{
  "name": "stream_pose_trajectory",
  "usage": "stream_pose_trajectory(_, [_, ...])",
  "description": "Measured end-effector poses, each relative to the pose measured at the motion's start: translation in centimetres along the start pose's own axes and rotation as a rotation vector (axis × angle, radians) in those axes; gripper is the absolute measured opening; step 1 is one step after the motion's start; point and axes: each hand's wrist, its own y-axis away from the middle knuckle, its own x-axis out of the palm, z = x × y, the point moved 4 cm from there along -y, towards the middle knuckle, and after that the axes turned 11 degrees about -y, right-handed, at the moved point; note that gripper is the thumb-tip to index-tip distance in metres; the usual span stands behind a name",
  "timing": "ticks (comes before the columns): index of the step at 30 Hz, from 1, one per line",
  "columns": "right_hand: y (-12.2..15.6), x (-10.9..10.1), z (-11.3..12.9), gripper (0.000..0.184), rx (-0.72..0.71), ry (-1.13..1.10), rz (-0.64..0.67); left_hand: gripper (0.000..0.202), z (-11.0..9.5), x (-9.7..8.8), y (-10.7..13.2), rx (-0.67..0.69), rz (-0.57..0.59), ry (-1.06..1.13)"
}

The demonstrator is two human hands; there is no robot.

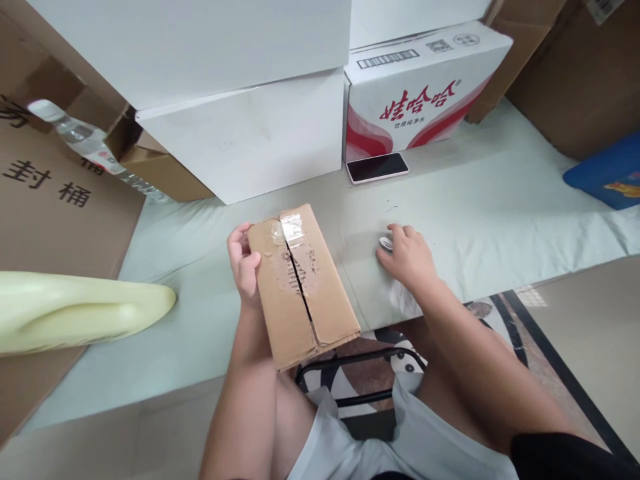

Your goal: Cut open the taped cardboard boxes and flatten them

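A small brown cardboard box (pixel 327 293) is tilted over the front part of the table. Clear tape covers part of its top, and a dark gap runs between its flaps. My left hand (pixel 245 263) grips the box's left edge, with the thumb on top. To the right, my right hand (pixel 409 257) rests at the tabletop with its fingers curled about a small white-and-grey object (pixel 385 243). Most of that object is hidden, and its kind does not show. Under the right wrist lies a patch of clear plastic (pixel 401 299).
Large white boxes (pixel 280 137) and a red-and-white carton (pixel 425 100) line the back of the cloth-covered table (pixel 500 193). A phone (pixel 379 168) lies before the carton. At left are a plastic bottle (pixel 83 137) and a pale yellow object (pixel 90 310); at right, a blue container (pixel 607 172).
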Motion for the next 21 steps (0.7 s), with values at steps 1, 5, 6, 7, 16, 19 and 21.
stream_pose_trajectory(1, [0.1, -0.4, -0.2, 0.048, 0.026, 0.033, 0.027, 0.044, 0.0, 0.0, 0.1, 0.008, 0.006, 0.001])
stream_pose_trajectory(5, [0.5, -1.1, -0.9, 0.025, 0.097, 0.095, 0.181, 0.044, 0.1, 0.1, 0.2, -0.003, 0.019, 0.0])
stream_pose_trajectory(6, [0.4, -1.3, -1.1, 0.024, 0.122, 0.074, 0.183, 0.044, 0.2, 0.1, 0.2, -0.005, 0.022, -0.002])
stream_pose_trajectory(7, [0.2, -1.4, -1.1, 0.024, 0.146, 0.024, 0.168, 0.043, 0.1, 0.1, 0.2, -0.002, 0.027, -0.009])
stream_pose_trajectory(16, [0.3, -0.9, 3.6, 0.043, -0.121, -1.223, 0.358, 0.043, 0.2, 0.3, 0.3, 0.017, 0.006, -0.017])
stream_pose_trajectory(19, [0.9, -0.3, 4.6, 0.039, -0.085, -1.398, 0.459, 0.043, 0.4, 0.3, 0.3, 0.044, 0.033, -0.021])
stream_pose_trajectory(21, [0.9, -0.3, 4.9, 0.036, -0.082, -1.516, 0.456, 0.043, 0.5, 0.4, 0.5, 0.062, 0.051, -0.042])
